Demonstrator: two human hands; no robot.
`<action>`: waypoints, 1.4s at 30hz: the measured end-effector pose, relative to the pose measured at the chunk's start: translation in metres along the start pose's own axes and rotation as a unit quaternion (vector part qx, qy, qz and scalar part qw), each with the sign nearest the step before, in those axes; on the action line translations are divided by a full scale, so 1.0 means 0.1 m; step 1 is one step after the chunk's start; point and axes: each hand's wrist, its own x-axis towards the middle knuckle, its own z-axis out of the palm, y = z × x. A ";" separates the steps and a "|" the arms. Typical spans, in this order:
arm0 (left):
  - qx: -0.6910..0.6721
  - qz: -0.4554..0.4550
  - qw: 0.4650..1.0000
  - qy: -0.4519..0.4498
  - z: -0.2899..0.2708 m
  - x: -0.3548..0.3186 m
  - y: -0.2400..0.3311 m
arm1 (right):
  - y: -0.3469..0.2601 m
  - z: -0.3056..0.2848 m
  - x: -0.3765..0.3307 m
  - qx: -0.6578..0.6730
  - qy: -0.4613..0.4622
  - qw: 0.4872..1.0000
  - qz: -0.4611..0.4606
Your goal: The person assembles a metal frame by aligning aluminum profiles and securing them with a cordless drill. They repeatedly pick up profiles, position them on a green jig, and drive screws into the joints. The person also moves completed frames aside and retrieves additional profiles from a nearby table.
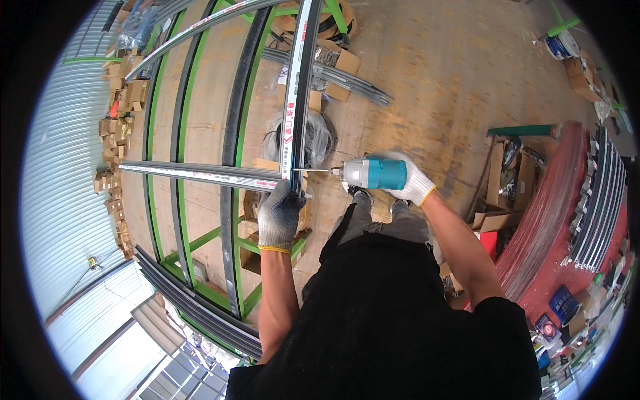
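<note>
Your right hand [415, 181], in a white knit glove with a yellow cuff, is closed round a power drill [383, 174]. Your left hand [277, 220], gloved the same way with a dark coating, has its fingers curled round the corner of a frame [288, 175]. The drill sits within your right grip, with its teal body and silver front lying level and its slim bit [319, 171] pointing left, across to the corner just beyond your left fingers. The bit's end meets the edge of the corner, though at this angle you can't fairly tell whether it has gone in.

The frame's long bar [295, 100] runs away from you above your left hand, grey with a white strip bearing large red characters and smaller dark print. Its cross bar [207, 175] reaches off to the left of that hand, with finer red and dark printing along its strip.

Beneath the frame, left of your left hand, stands a green rack with black-topped rails [235, 140]. Just beyond that hand lies a coil in clear plastic [322, 137], and farther beyond is an open cardboard box [345, 61]. Well to the right of your right hand, silver strips [595, 200] lie on a red surface [557, 263].
</note>
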 end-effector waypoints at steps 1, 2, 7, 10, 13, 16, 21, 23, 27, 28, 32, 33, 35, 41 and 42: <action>0.004 0.002 1.000 -0.004 -0.01 0.00 0.00 | -0.01 0.01 0.02 0.093 -0.013 0.995 0.019; 0.006 0.003 1.000 -0.002 -0.01 0.00 0.00 | -0.04 0.01 0.03 0.212 -0.046 0.976 0.031; -0.010 0.018 1.000 0.010 0.06 -0.05 -0.01 | -0.05 0.02 -0.04 -0.271 -0.010 0.960 -0.069; 0.010 0.033 0.999 0.014 0.11 -0.08 0.01 | 0.07 -0.05 -0.10 -0.294 0.018 0.954 -0.059; 0.034 0.025 0.998 0.043 0.14 -0.13 0.03 | 0.19 -0.18 -0.17 -0.136 0.028 0.987 -0.078; 0.091 0.054 0.992 0.073 0.14 -0.18 0.05 | 0.15 -0.35 -0.24 -0.398 0.072 0.900 -0.164; 0.069 0.036 0.995 0.056 0.09 -0.21 0.04 | -0.05 -0.31 -0.22 -0.359 0.174 0.917 0.021; 0.076 0.047 0.995 0.048 0.09 -0.18 0.01 | -0.11 -0.20 -0.01 -0.528 0.147 0.818 0.173; 0.086 0.054 0.991 0.085 0.16 -0.12 -0.07 | -0.09 0.18 0.55 -0.641 0.017 0.729 0.240; 0.090 0.050 0.990 0.096 0.18 -0.12 -0.08 | -0.09 0.31 0.69 -0.645 0.000 0.727 0.234; 0.074 0.088 0.991 0.069 0.24 -0.16 -0.08 | -0.29 0.85 1.08 -0.640 -0.010 0.755 0.142; 0.060 0.086 0.993 0.062 0.25 -0.18 -0.06 | -0.38 0.92 1.10 -0.626 -0.011 0.769 0.130; 0.070 0.086 0.991 0.077 0.25 -0.19 -0.05 | -0.50 1.05 1.10 -0.585 -0.012 0.806 0.089; 0.035 0.140 0.985 0.090 0.14 -0.11 -0.19 | -0.38 0.98 1.05 -0.651 -0.001 0.742 0.159; 0.054 0.106 0.993 0.020 0.02 -0.12 -0.17 | -0.32 0.92 0.99 -0.652 -0.013 0.737 0.178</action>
